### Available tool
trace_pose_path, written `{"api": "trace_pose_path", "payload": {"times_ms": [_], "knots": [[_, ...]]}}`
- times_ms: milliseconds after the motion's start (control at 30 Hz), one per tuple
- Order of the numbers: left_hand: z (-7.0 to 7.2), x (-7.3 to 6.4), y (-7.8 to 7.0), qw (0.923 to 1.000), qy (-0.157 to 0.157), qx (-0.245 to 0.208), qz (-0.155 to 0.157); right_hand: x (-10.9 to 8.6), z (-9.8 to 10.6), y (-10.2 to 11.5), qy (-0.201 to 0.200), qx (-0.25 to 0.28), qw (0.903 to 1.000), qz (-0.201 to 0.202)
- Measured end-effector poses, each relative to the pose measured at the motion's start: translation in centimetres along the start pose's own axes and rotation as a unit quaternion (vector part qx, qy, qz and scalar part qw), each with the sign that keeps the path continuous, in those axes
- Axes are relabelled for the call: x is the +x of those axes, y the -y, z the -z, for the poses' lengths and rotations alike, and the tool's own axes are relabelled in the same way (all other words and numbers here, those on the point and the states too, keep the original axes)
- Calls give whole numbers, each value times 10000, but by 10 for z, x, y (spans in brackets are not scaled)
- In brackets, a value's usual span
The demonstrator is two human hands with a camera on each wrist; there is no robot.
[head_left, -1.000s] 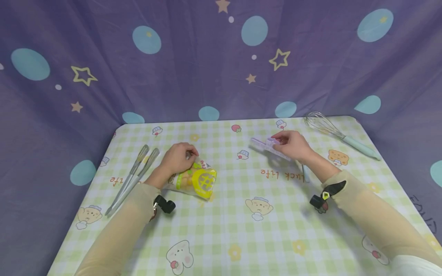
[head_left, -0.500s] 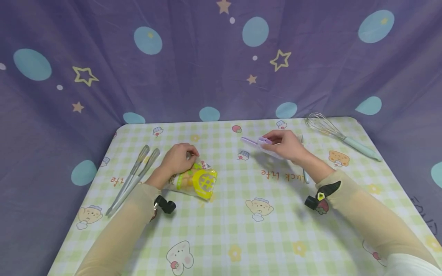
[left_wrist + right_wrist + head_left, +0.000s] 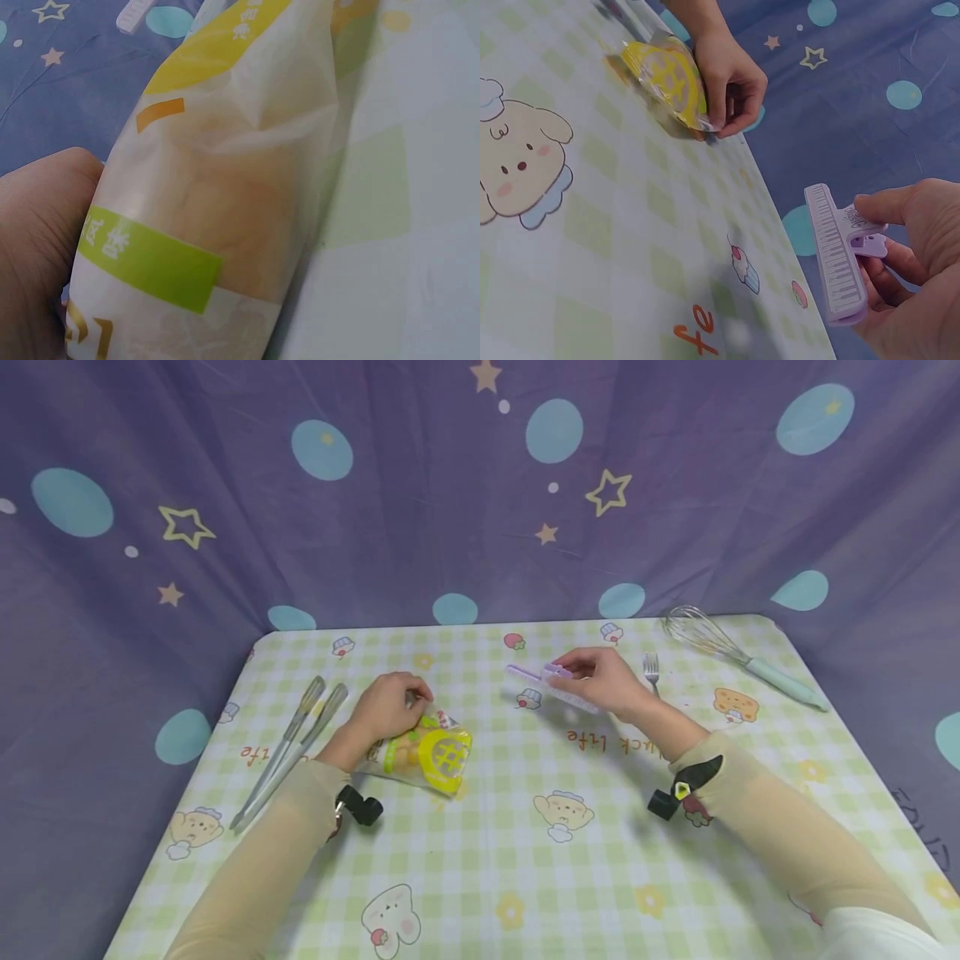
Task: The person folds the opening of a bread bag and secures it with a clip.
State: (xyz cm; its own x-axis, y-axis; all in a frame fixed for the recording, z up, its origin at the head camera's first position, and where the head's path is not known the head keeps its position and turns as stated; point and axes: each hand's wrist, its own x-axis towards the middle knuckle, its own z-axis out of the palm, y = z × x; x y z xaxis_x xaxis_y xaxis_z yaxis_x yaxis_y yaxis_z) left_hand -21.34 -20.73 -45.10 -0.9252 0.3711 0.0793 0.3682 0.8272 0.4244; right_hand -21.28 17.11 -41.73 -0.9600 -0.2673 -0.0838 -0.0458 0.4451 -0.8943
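Head view, we see a checked worktop [image 3: 480, 885]; on it a yellow-printed bag [image 3: 422, 756], its far end pinched by the left hand [image 3: 388, 703], fingers curled; the right hand [image 3: 606, 682], fingers pinching a purple clip [image 3: 835, 251], raised above the worktop, right of the bag.

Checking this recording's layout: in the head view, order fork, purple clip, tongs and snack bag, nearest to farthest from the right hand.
1. Purple clip, in the right hand
2. Fork, right side
3. Snack bag, left
4. Tongs, far left
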Motion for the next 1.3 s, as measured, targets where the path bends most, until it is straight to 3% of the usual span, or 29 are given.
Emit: {"api": "trace_pose_path", "payload": {"times_ms": [1300], "knots": [[0, 0, -1, 10000, 38, 0, 41, 0, -60, 0, 298, 96, 9995, 97]]}}
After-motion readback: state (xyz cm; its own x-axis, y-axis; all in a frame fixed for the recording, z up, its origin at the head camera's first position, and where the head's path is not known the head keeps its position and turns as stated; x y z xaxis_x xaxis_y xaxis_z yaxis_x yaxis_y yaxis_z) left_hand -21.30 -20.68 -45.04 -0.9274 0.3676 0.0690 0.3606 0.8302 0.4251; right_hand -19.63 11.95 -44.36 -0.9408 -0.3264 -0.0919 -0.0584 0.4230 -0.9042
